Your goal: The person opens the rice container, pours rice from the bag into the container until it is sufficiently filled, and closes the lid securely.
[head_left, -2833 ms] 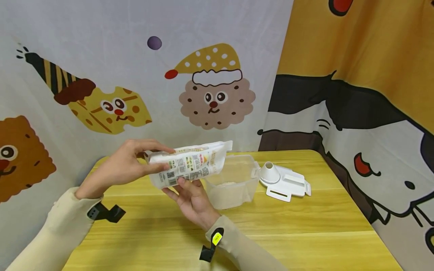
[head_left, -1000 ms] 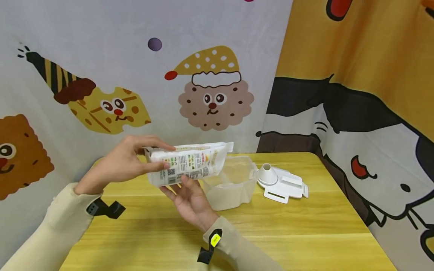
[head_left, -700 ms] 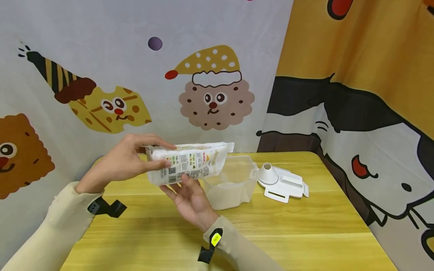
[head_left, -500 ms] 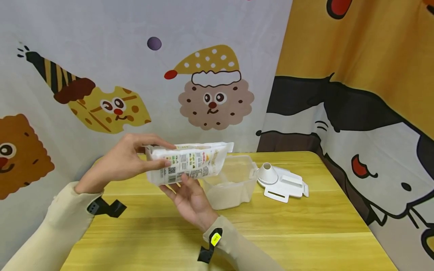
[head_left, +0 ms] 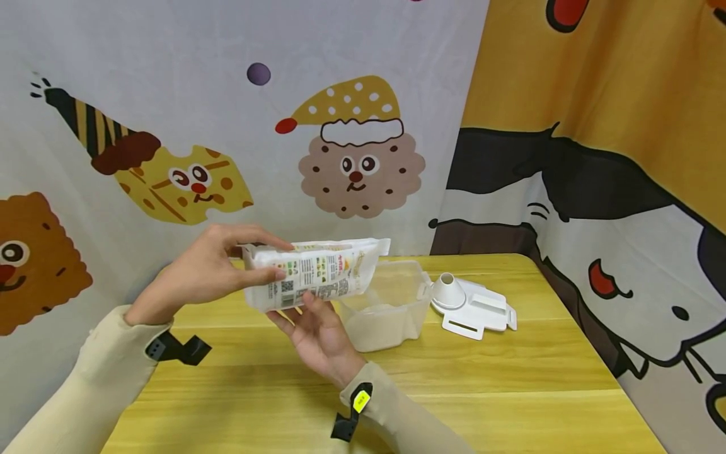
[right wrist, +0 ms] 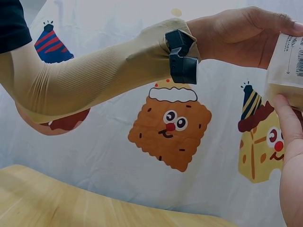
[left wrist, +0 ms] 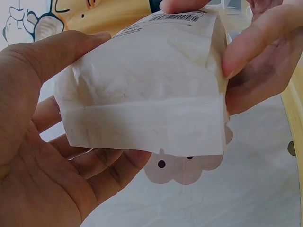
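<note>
A white printed pouch (head_left: 317,277) lies tilted in the air, its narrow end over a clear plastic container (head_left: 418,299) that holds a whitish, fine-looking fill. My left hand (head_left: 207,271) grips the pouch's rear end, thumb on the printed face and fingers over the top. From below, my right hand (head_left: 323,347) holds it, with the thumb against the front and fingers underneath. The left wrist view shows the flat sealed end of the pouch (left wrist: 142,113) between both hands. At the right edge of the right wrist view, only a corner of the pouch (right wrist: 286,66) shows.
Right beside the container, a white lid (head_left: 476,306) with a cone-shaped spout (head_left: 448,291) lies on the wooden table (head_left: 482,391). A printed cloth (head_left: 187,50) with cartoon figures hangs close behind the table and along its right side.
Since the oldest frame, my left hand has lifted the pouch's rear end slightly. Over the last second, hands and pouch have stayed almost still. The container and lid remain in place.
</note>
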`<state>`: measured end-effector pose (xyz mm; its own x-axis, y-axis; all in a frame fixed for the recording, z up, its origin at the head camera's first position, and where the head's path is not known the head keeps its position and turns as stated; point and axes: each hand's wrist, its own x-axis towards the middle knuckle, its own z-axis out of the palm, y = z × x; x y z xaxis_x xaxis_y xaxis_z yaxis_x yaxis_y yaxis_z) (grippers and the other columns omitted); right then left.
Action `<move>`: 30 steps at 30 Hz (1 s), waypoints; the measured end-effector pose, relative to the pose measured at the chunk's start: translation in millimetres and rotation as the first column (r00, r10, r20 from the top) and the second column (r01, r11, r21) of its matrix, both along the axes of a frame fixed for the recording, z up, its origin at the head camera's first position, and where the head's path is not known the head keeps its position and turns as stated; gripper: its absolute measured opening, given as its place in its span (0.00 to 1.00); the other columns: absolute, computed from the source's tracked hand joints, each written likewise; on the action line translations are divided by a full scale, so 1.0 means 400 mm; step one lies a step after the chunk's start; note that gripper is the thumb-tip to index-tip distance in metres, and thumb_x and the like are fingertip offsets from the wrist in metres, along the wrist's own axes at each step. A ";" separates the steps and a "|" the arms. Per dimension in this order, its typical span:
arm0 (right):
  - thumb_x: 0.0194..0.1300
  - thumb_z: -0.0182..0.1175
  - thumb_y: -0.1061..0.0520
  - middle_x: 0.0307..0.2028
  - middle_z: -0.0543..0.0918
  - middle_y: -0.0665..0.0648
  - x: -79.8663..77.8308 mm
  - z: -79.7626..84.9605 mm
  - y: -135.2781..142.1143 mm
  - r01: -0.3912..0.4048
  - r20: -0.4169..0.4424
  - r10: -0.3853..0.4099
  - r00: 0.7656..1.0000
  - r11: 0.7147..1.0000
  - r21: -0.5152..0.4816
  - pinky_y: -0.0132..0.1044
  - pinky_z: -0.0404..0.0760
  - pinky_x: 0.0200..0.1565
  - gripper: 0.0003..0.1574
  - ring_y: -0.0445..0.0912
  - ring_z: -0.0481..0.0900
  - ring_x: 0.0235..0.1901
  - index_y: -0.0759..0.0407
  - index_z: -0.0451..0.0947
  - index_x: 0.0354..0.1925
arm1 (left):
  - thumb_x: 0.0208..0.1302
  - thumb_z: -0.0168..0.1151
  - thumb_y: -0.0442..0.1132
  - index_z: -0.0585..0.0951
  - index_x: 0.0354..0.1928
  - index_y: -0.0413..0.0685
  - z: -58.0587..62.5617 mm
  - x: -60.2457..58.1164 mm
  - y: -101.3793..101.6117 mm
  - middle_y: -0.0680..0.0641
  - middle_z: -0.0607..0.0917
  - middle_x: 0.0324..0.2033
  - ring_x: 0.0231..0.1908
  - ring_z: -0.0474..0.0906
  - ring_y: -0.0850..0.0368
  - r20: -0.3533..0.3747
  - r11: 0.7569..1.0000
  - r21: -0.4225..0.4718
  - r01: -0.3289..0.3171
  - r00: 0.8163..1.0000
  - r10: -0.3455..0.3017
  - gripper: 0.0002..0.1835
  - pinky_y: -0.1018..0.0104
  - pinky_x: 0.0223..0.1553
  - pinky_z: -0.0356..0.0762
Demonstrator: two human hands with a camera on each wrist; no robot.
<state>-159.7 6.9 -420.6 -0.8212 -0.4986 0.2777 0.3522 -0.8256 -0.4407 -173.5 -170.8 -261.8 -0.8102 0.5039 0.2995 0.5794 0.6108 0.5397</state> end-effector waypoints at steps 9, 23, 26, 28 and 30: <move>0.69 0.67 0.50 0.66 0.74 0.47 0.001 -0.001 0.002 -0.006 -0.001 0.006 1.000 1.000 0.000 0.44 0.72 0.72 0.32 0.45 0.73 0.67 0.39 0.68 0.66 | 0.61 0.76 0.45 0.88 0.51 0.65 0.000 0.003 0.001 0.57 0.89 0.42 0.32 0.80 0.61 0.015 1.000 0.003 -0.013 1.000 0.013 0.16 0.69 0.30 0.79; 0.69 0.68 0.50 0.66 0.74 0.47 0.002 0.001 0.003 -0.012 0.000 0.012 1.000 1.000 0.000 0.44 0.73 0.72 0.33 0.45 0.74 0.66 0.38 0.67 0.67 | 0.61 0.76 0.44 0.88 0.51 0.62 -0.003 0.001 0.002 0.57 0.88 0.40 0.32 0.81 0.62 -0.007 1.000 0.017 0.011 1.000 -0.011 0.15 0.69 0.30 0.80; 0.70 0.67 0.49 0.66 0.74 0.47 0.002 0.001 0.004 -0.011 -0.001 0.011 1.000 1.000 0.001 0.44 0.73 0.72 0.32 0.45 0.74 0.66 0.38 0.67 0.67 | 0.61 0.76 0.44 0.88 0.51 0.62 -0.003 0.001 0.003 0.57 0.89 0.40 0.32 0.80 0.62 -0.010 1.000 0.018 0.009 1.000 -0.008 0.15 0.69 0.30 0.80; 0.70 0.67 0.50 0.66 0.74 0.47 0.001 0.001 0.004 -0.011 -0.002 0.011 1.000 1.000 0.001 0.44 0.73 0.72 0.32 0.45 0.74 0.66 0.38 0.67 0.67 | 0.61 0.76 0.44 0.88 0.51 0.62 -0.004 0.001 0.003 0.57 0.89 0.39 0.32 0.80 0.62 -0.011 1.000 0.017 0.007 1.000 -0.007 0.16 0.69 0.30 0.79; 0.71 0.66 0.50 0.66 0.74 0.47 0.001 0.000 0.003 -0.012 -0.003 0.012 1.000 1.000 0.002 0.44 0.73 0.72 0.31 0.45 0.74 0.66 0.38 0.67 0.67 | 0.61 0.76 0.44 0.88 0.51 0.62 -0.004 0.000 0.004 0.57 0.88 0.39 0.32 0.80 0.62 -0.012 1.000 0.015 0.005 1.000 -0.005 0.16 0.69 0.30 0.79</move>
<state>-159.3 8.2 -420.5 -0.8145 -0.5086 0.2791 0.3608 -0.8208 -0.4429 -173.3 -169.4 -263.3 -0.8043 0.5030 0.3165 0.5885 0.5998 0.5421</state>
